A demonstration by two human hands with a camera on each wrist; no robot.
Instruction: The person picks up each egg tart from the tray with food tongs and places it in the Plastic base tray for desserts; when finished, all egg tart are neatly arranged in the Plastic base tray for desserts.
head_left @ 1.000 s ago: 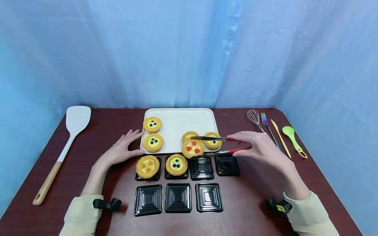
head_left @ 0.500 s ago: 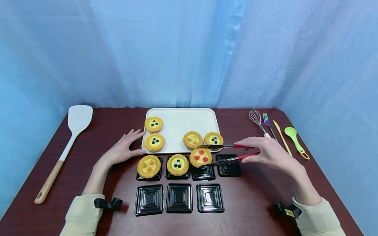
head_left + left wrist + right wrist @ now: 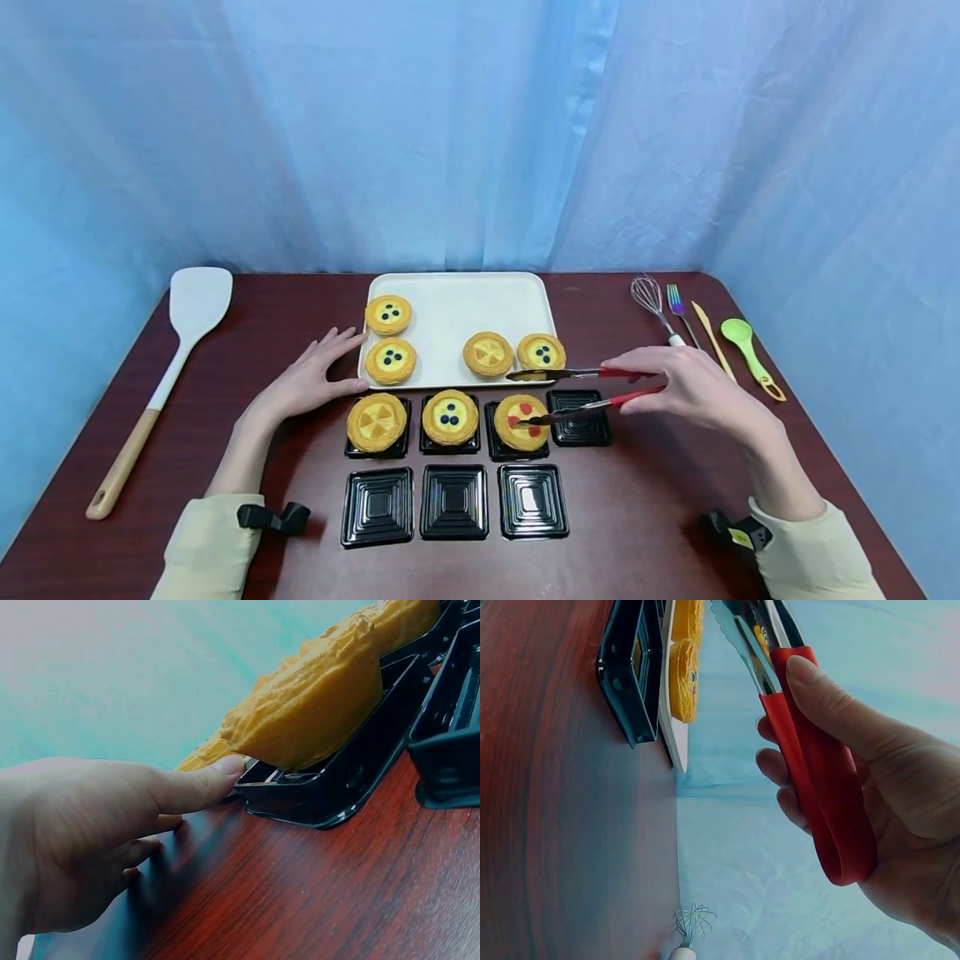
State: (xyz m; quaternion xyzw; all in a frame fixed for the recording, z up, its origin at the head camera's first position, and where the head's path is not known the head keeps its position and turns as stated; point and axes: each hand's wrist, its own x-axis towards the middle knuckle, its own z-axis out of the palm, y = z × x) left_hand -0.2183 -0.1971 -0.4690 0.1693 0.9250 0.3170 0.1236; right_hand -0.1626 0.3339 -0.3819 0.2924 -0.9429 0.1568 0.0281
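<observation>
My right hand [image 3: 686, 387] grips red-handled metal tongs [image 3: 817, 761], whose arms stand apart. In the head view, a tart with red pieces [image 3: 519, 438] sits on the third black square tray of the back row; the near tong tip overlaps it, the far one lies beyond its back edge. My left hand [image 3: 306, 382] has extended fingers at the left edge of the white tray [image 3: 450, 310]. In the left wrist view its thumb is right by a black tray [image 3: 330, 799] carrying a tart [image 3: 315, 705]. Left of the red tart sit a blueberry tart [image 3: 450, 433] and an orange-wedge tart [image 3: 375, 437].
Several tarts, including a blueberry tart [image 3: 391, 361], lie on the white tray. Bare black trays [image 3: 454, 502] form the front row; another [image 3: 581, 429] is at back right. A spatula [image 3: 161, 383] lies left; a whisk [image 3: 648, 298], fork, knife and green spoon [image 3: 742, 337] lie right.
The tongs have carried the red-topped tart from the white tray's front edge, toward me and right, onto the third black tray. Their arms have spread apart from it. My left hand stays put.
</observation>
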